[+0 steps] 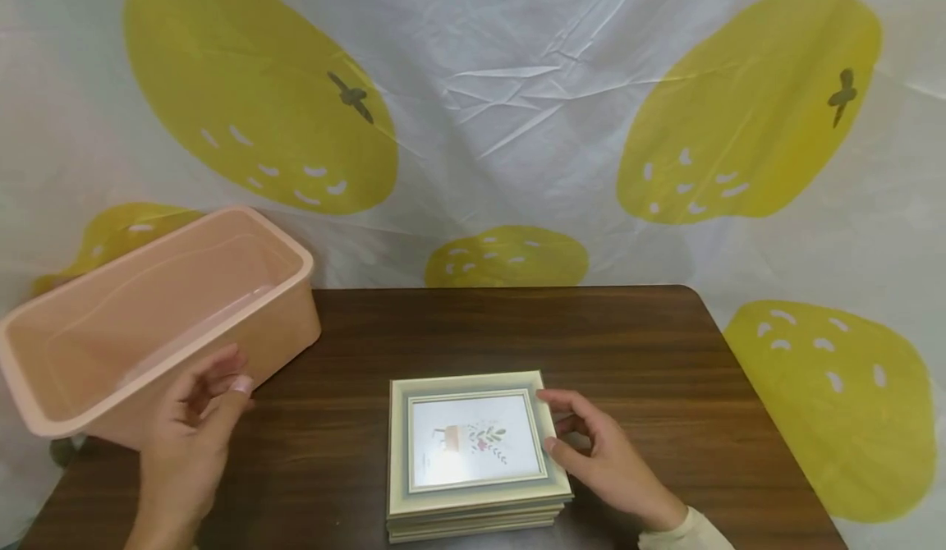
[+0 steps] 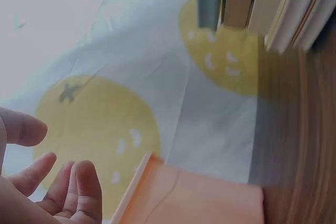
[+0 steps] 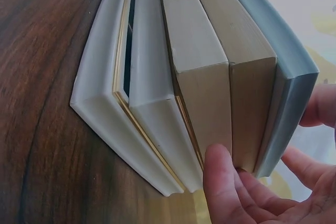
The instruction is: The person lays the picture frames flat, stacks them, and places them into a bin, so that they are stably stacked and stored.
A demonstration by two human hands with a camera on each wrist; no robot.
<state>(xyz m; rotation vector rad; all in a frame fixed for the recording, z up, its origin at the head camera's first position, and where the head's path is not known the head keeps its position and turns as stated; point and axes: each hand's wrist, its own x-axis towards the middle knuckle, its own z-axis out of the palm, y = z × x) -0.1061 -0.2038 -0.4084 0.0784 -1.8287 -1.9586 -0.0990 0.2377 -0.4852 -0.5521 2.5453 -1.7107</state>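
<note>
A stack of several picture frames (image 1: 473, 492) lies flat on the brown table. The top one has a cream and blue-grey border around a plant print that catches a bright glare. My right hand (image 1: 602, 456) is at the stack's right side, fingertips touching the edge, fingers loosely bent. From the right wrist, fingers (image 3: 220, 179) of that hand show against the frames' pale sides (image 3: 202, 98). My left hand (image 1: 192, 435) hovers in front of the pink plastic bin (image 1: 284, 320), its fingers relaxed and holding nothing; the left wrist view shows the same hand (image 2: 58, 182) with fingers spread apart.
The pink bin stands tilted in view at the table's back left, its open top facing up. Behind the wood-grain table (image 1: 628, 336) hangs a white cloth (image 1: 510, 123) printed with yellow fruit. The table's right edge slopes toward the near right.
</note>
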